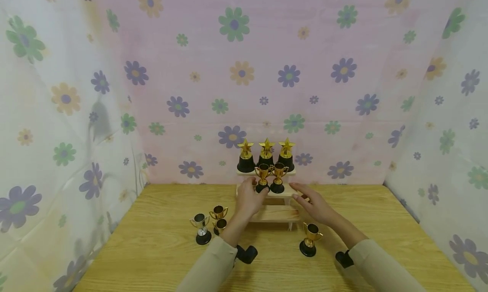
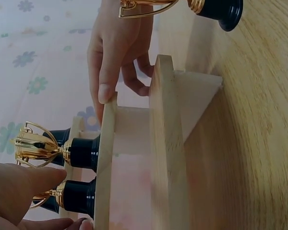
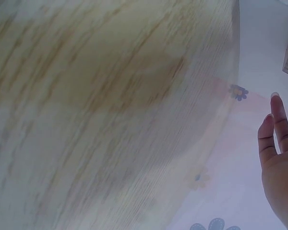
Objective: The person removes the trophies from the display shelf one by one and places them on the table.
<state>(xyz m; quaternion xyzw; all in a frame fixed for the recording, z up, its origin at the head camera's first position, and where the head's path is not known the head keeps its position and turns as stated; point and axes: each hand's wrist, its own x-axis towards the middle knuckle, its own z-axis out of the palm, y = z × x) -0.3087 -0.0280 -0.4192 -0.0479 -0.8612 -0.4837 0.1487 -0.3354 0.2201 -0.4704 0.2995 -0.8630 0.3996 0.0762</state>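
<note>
A wooden step stand (image 1: 274, 214) stands at the back of the table. On its middle step are two small gold trophy cups with black bases, a left cup (image 1: 263, 173) and a right cup (image 1: 279, 173), side by side. My left hand (image 1: 249, 201) holds the left cup between thumb and fingers, low near its base; in the left wrist view the hand partly covers that cup. My right hand (image 1: 314, 204) is at the right end of the middle step, fingers extended, a fingertip (image 2: 105, 93) touching the step's end. It holds nothing.
Three gold star trophies (image 1: 266, 150) line the top step. Left on the table stand a silver cup (image 1: 202, 224) and two gold cups (image 1: 218, 212), one partly behind my left arm. Another gold cup (image 1: 310, 237) stands by my right forearm. Flowered cloth (image 1: 244, 93) walls the table.
</note>
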